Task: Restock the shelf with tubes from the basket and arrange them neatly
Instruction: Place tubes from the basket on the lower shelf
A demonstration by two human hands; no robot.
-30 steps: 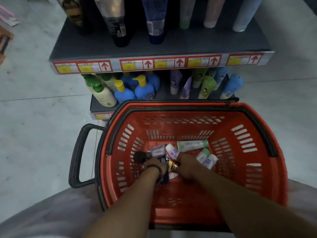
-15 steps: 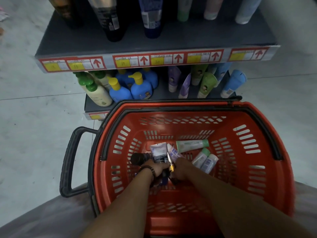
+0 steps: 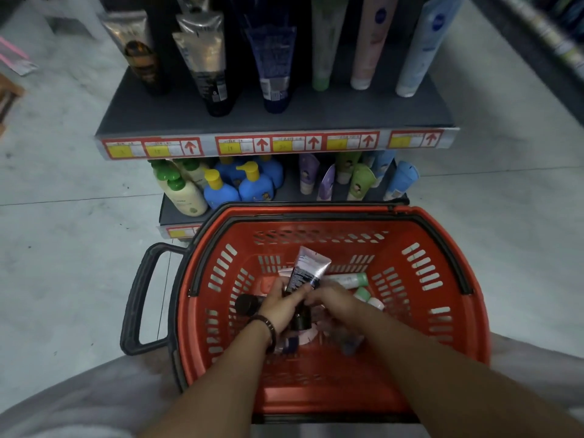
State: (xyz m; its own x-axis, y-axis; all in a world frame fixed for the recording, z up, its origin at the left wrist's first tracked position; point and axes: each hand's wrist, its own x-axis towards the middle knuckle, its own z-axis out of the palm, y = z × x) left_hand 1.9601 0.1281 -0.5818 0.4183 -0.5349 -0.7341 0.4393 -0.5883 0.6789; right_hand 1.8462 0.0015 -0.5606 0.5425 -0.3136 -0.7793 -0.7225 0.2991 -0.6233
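Grey shop floor, dim light. Target: lilac tube point(image 3: 308, 271), inside red basket point(image 3: 316, 213), raised above loose tubes point(image 3: 347, 279), crimped end up, black cap down. Left hand point(image 3: 281, 308) wraps its lower body. Right hand point(image 3: 333, 300) meets it near the cap; finger set unclear. Probably light, soft-walled, slick; best gripped low, by the stiffer shoulder. Shelf point(image 3: 275, 121) beyond, 2 tiers in view.
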